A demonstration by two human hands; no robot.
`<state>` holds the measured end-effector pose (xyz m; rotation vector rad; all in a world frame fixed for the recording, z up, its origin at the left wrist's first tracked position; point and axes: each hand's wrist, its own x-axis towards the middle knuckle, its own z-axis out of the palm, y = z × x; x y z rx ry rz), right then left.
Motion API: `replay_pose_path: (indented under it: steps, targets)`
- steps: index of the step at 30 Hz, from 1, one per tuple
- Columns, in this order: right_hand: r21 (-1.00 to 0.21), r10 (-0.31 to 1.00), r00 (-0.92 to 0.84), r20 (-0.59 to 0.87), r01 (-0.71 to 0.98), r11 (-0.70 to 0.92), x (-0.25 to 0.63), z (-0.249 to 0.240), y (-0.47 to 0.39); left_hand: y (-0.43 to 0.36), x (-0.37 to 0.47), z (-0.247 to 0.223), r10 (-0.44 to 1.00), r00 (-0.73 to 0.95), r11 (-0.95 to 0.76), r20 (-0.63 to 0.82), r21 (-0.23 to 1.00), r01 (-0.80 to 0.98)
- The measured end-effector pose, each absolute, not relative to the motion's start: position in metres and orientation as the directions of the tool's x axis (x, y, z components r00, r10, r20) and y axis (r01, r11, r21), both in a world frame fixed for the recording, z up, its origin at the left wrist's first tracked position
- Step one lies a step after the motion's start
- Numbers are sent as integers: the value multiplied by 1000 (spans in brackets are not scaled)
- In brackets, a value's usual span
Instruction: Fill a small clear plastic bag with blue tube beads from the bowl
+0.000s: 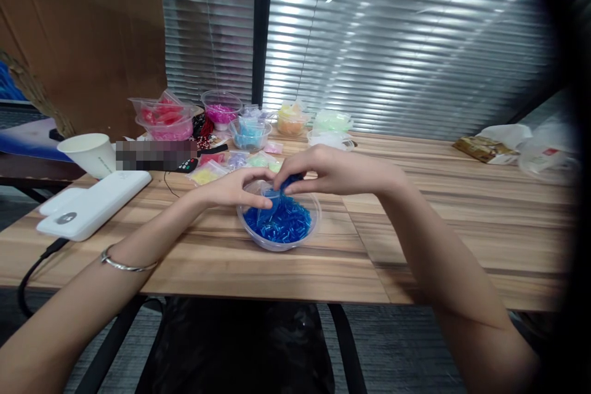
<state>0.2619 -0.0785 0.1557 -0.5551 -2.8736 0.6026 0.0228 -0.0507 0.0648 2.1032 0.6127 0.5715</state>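
A clear plastic bowl (277,247) on the wooden table holds many small blue tube-shaped pieces (290,223). Over its left side, my left hand (237,188) pinches a small clear plastic bag (266,212) that hangs down into the bowl and looks blue from what is in or behind it. My right hand (325,171) arches over the bowl from the right, fingers bent down and closed around a clump of blue pieces (292,181) at the bag's mouth. Its fingertips are partly hidden.
Behind the bowl lie small bags of coloured pieces (207,173) and several tubs, one with pink pieces (221,113). At left are a paper cup (90,155), a white device (95,206) with a cable, and a remote (187,165). Wrappers (484,149) lie at right.
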Motion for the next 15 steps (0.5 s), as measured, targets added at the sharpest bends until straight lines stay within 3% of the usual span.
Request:
replay_pose_path:
  steps: [4, 8, 15]
  targets:
    - [-351, 383, -890, 248, 285, 892, 254, 148, -77, -51, 23, 64, 592, 788, -518, 171, 830, 209]
    - [-337, 318, -913, 255, 225, 914, 246, 143, -79, -52, 23, 62, 603, 781, -537, 163, 807, 247]
    - [-326, 362, -905, 225, 280, 903, 248, 146, -80, -51, 22, 59, 620, 773, -523, 135, 805, 279]
